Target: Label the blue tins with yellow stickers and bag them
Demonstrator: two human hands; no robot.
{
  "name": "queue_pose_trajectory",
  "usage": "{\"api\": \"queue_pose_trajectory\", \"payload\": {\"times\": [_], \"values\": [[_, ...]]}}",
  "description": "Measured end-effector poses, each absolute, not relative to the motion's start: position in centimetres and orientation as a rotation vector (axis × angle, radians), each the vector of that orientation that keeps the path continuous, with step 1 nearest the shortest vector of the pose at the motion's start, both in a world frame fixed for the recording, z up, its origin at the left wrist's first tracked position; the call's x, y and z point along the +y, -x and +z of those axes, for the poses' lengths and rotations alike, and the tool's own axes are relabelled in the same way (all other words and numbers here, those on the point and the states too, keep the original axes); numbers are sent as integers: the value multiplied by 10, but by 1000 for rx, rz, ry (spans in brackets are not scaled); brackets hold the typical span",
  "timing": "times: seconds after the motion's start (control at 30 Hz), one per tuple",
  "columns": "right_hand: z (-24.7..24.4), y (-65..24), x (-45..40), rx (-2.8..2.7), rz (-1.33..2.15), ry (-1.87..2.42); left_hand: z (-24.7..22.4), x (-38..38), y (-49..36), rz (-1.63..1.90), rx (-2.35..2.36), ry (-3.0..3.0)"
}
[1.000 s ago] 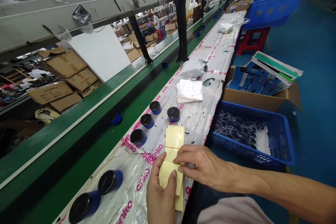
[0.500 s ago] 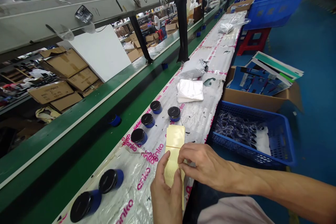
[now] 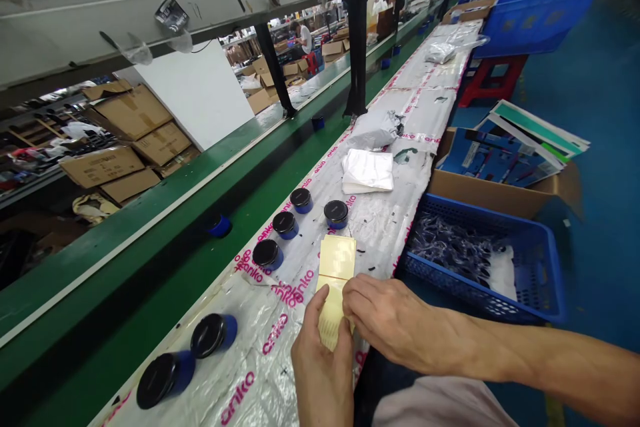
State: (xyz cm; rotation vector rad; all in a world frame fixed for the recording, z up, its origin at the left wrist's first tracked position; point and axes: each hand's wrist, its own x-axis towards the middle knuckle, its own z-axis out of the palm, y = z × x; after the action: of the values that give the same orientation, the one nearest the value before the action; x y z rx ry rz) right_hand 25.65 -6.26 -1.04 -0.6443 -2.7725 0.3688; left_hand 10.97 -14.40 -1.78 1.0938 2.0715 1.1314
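Observation:
A stack of pale yellow sticker sheets point(image 3: 337, 259) lies over the white plastic-covered bench point(image 3: 265, 320). My left hand point(image 3: 323, 360) grips its near part, with the thumb on one side and a finger on the other. My right hand point(image 3: 385, 320) pinches at the right edge of the stack; what its fingertips hold is too small to tell. Beyond the stack stands a blue jar with a black lid point(image 3: 336, 214). Several more such jars stand to the left, among them a near one point(image 3: 165, 379).
A green conveyor point(image 3: 200, 260) runs along the left, carrying a few blue jars. White sheets point(image 3: 368, 171) lie farther up the bench. At right are a blue basket point(image 3: 540, 260) of clear plastic pieces and a cardboard box point(image 3: 495, 193). A person sits far back.
The whole view has shifted slightly. My right hand's fingers have closed in more tightly at the edge of the yellow stack, while my left hand still holds it.

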Motion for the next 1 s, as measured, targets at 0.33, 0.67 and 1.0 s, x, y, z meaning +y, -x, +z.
{"api": "queue_pose_trajectory", "payload": {"times": [0.33, 0.67, 1.0], "values": [[-5, -255, -60, -2642, 699, 692, -24, -145, -109, 1101, 2111, -1350], [-3, -254, -51, -2365, 1045, 830, -16, -147, -106, 1116, 2053, -1121], [-23, -253, -55, -2465, 697, 641, -11, -142, -110, 1132, 2058, -1089]]}}
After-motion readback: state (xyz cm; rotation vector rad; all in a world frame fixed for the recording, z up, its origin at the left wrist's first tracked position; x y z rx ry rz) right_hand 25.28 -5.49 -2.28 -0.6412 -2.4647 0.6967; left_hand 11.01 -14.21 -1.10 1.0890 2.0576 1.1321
